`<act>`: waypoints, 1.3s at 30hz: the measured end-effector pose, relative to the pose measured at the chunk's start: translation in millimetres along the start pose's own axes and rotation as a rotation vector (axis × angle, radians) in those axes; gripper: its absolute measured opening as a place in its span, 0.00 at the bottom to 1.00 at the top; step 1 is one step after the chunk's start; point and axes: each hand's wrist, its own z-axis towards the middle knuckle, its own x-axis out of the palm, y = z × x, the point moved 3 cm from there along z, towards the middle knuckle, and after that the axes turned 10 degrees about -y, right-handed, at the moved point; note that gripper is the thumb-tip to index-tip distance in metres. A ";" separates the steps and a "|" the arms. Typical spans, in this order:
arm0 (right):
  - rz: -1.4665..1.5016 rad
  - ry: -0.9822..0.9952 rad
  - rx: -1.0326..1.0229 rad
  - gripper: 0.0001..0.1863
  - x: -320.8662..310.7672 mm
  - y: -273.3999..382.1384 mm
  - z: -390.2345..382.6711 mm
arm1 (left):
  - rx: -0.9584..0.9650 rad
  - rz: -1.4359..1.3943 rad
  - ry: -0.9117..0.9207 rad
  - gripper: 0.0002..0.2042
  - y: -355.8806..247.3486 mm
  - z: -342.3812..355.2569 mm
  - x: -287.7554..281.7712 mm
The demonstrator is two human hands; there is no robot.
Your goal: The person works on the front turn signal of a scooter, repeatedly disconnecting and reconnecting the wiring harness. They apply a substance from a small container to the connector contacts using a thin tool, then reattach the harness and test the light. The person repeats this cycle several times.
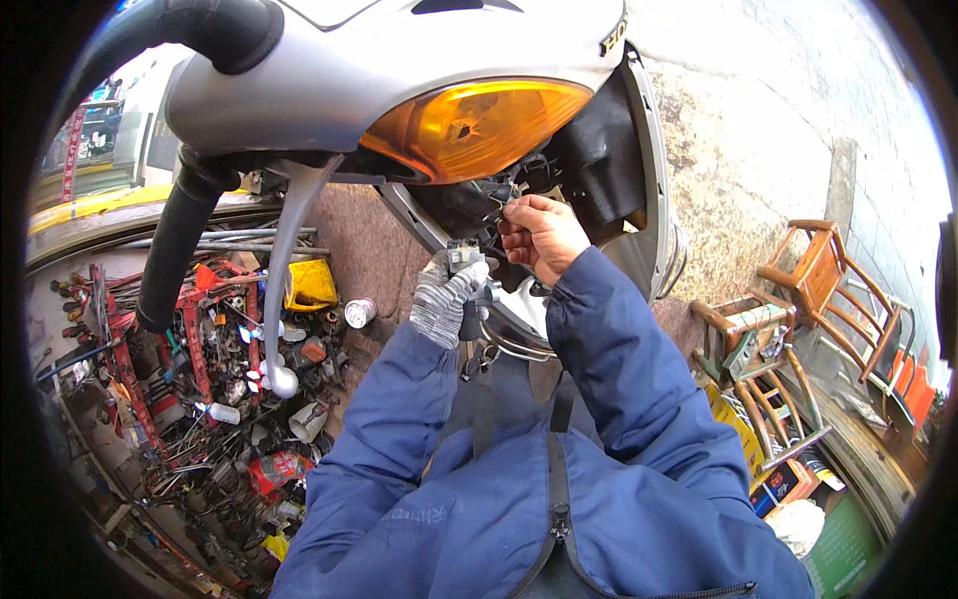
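In front of me is the open front of a scooter, with a silver handlebar cover (299, 95) and an orange turn signal lens (469, 125) that has a dark broken spot. My left hand (444, 302), in a grey knit glove, is closed round a small grey block-like part (464, 256) just below the opening. Bare, my right hand (544, 238) is pinched at dark wiring (499, 192) under the lens. What lies between those fingertips is too small to make out. The two hands are close together but apart.
A brake lever (276, 270) and black grip (180, 245) hang at left. Beyond them, tools and parts (220, 399) lie heaped near a yellow container (310, 286) and a white can (360, 312). Wooden chairs (823, 275) and boxes (783, 484) stand at right by a pale wall.
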 end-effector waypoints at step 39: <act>-0.048 0.027 -0.236 0.02 15.9 -15.6 0.6 | -0.035 0.125 -0.066 0.10 10.6 38.2 -10.5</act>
